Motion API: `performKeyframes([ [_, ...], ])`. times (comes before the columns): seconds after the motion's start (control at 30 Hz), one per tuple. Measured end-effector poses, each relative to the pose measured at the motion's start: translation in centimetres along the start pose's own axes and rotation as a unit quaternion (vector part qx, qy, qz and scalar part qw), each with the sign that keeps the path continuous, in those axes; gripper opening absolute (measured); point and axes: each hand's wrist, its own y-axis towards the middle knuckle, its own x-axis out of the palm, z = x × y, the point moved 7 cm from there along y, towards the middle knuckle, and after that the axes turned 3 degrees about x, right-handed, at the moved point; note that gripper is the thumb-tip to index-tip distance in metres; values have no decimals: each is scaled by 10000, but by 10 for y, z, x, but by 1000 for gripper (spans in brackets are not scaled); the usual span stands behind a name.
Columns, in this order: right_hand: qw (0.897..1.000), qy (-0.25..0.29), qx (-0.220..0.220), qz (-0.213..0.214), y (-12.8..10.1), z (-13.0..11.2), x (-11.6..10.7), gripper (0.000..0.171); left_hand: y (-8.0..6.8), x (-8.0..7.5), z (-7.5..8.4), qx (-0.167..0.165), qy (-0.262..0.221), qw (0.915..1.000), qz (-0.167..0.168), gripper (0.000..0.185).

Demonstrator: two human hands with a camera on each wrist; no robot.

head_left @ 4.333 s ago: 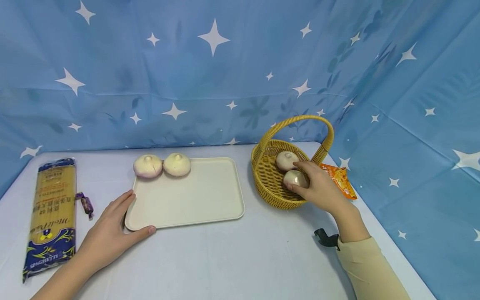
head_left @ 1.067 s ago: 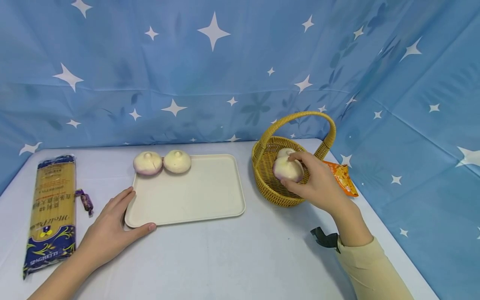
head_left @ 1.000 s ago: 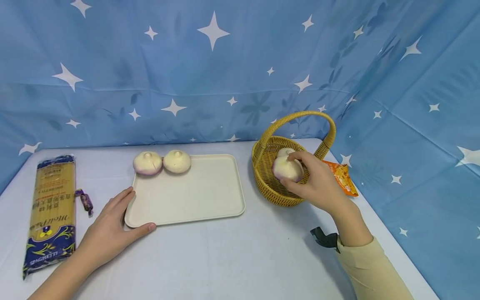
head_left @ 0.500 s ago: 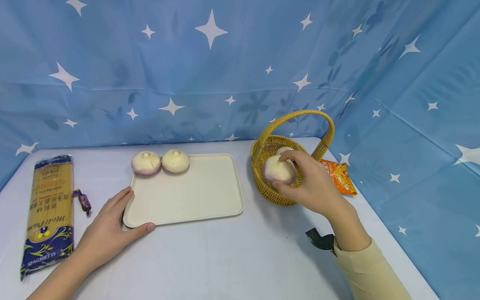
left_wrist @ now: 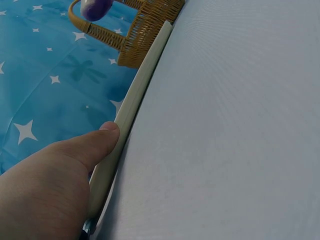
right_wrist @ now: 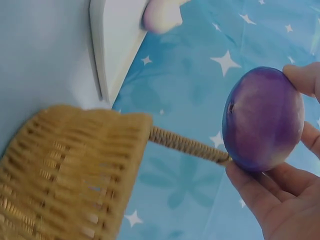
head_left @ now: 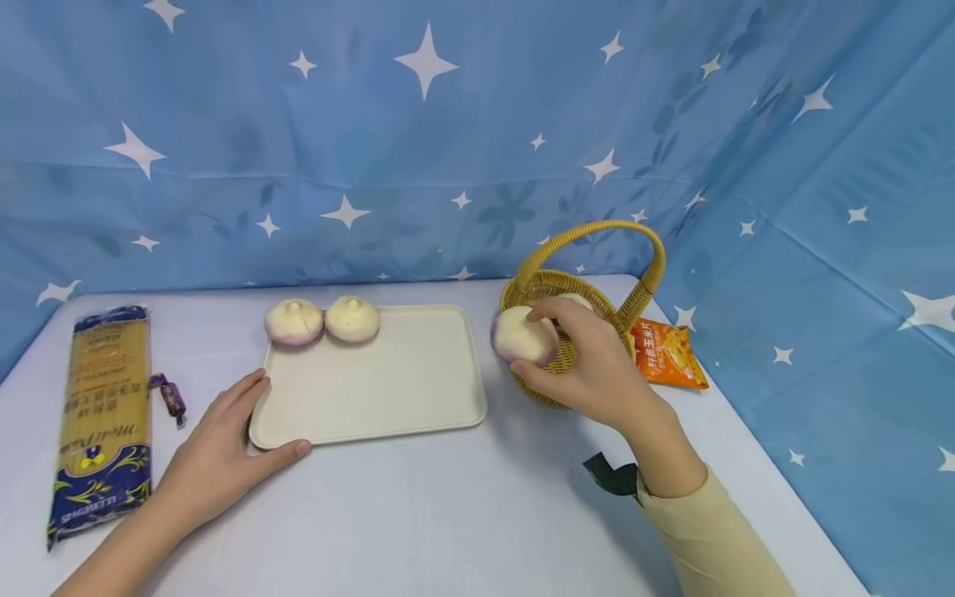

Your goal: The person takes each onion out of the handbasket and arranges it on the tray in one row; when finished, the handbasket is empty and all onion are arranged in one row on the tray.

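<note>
— Showed what in the right hand?
— Showed a smooth, round purple-and-white turnip, pinched by curled fingers over the wicker basket's left rim
— And in the left hand?
— Showed spread fingers touching the flat tray

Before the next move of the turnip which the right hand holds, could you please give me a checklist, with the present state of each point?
1. Right hand grips the held turnip: ok, between thumb and fingers.
2. Held turnip apart from the basket handle: cannot tell, they overlap in the right wrist view.
3. Left hand at the tray: ok, it touches the near left corner.
4. Room on the tray: ok, two turnips sit only at its far left.
5. All turnips out of the basket: not ok, one turnip lies inside, partly hidden.
</note>
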Motion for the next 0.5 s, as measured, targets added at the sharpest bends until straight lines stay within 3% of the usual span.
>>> performKeyframes([
  [0.23,9997,135,-80,175,18,-8,12,49,1,0,2,17,-11,10000,3,123],
  [0.5,9983,571,-41,70,42,-18,33,49,0,-1,2,-17,-38,10000,2,123],
])
